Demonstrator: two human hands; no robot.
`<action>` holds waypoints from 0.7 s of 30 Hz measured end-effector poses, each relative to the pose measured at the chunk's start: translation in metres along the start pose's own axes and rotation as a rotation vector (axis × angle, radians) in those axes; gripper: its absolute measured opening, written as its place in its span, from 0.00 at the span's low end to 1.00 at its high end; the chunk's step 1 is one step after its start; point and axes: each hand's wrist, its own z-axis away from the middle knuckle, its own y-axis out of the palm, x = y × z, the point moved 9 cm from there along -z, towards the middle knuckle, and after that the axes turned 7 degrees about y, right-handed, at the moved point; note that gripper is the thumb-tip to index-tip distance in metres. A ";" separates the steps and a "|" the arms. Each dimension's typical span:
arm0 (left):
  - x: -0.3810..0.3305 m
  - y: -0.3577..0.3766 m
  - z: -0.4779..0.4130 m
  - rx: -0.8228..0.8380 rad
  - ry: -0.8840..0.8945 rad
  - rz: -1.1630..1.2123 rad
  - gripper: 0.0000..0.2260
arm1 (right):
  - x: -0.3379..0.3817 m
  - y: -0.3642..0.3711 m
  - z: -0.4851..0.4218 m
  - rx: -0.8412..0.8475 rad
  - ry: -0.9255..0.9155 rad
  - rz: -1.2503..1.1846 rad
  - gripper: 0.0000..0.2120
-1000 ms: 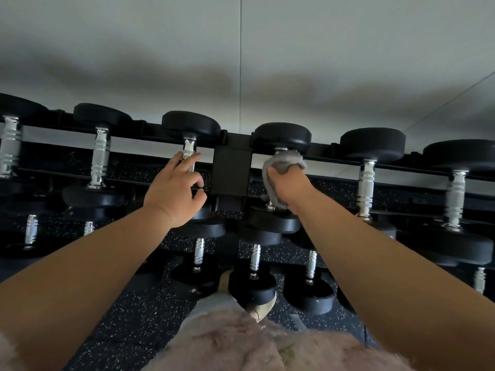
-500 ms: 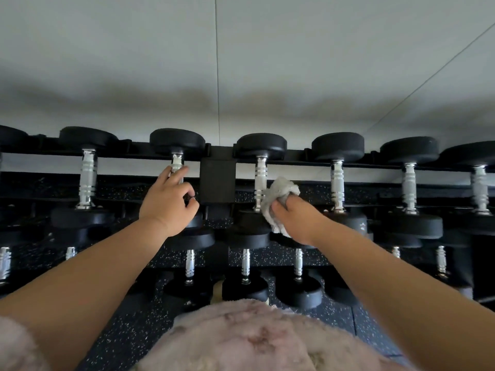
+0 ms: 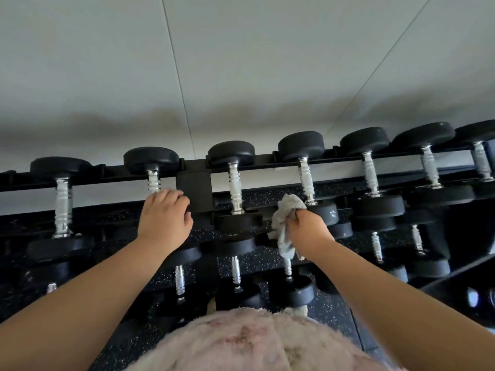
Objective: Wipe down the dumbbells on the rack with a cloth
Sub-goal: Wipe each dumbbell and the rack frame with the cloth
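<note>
Right hand: the right hand (image 3: 308, 231), centre-right of frame, pinches a crumpled grey cloth (image 3: 285, 218), whose loose end hangs down.
Change: the cloth has left the ribbed chrome handle of the black-headed centre dumbbell (image 3: 234, 188) and shifted right, up against the near head of the next dumbbell (image 3: 305, 180).
Meaning: the centre one looks finished. The next is probably due, with more waiting further right.
Left hand: the left hand (image 3: 164, 218) stays curled over the handle of the left-of-centre dumbbell (image 3: 154, 180).
Materials: the cloth is soft and creased, the handles are bright grooved cylinders, the heads are matte black discs, and the black metal rack (image 3: 192, 188) is square-barred.
</note>
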 end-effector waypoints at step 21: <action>-0.164 0.042 -0.080 0.185 -0.161 0.107 0.20 | -0.105 -0.043 -0.069 -0.006 -0.244 0.255 0.32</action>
